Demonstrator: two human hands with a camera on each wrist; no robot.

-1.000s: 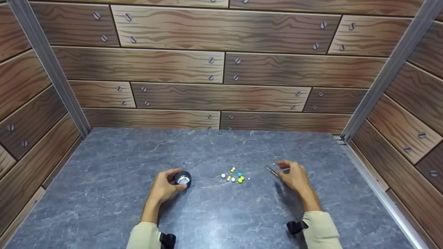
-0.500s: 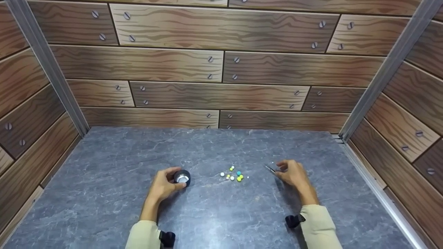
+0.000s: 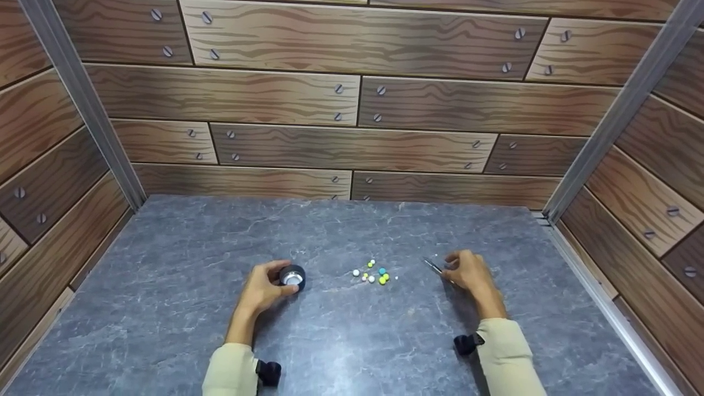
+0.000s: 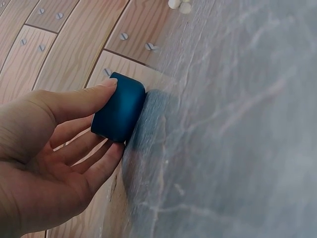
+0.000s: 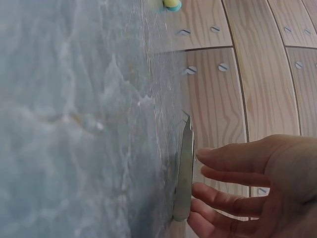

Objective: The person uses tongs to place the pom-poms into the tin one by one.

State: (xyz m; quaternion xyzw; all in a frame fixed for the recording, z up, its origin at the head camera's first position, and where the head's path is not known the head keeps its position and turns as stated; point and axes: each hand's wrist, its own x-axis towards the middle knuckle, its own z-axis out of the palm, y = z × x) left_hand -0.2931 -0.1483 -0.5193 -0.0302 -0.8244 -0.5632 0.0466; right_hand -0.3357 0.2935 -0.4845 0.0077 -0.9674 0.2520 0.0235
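Observation:
In the head view my left hand holds a small round dark blue cap with a silvery inside facing up. The left wrist view shows the thumb on one side of the cap and fingertips at the other, with the cap standing on the table. A pair of silver tweezers lies on the table beside my right hand. Seen from the right wrist, the fingers extend loosely towards the tweezers, fingertips right at their edge. Several small beads, white, yellow-green and a blue one, lie between the hands.
The grey marbled table is enclosed by wood-patterned walls at the back and sides. Metal posts stand at the back corners, and a metal rail runs along the right edge. One tiny white bead lies right of the group.
The fingers of my right hand draw slightly back to the right from the tweezers, which stay in place. My left hand keeps hold of the cap. The head view shifts a little.

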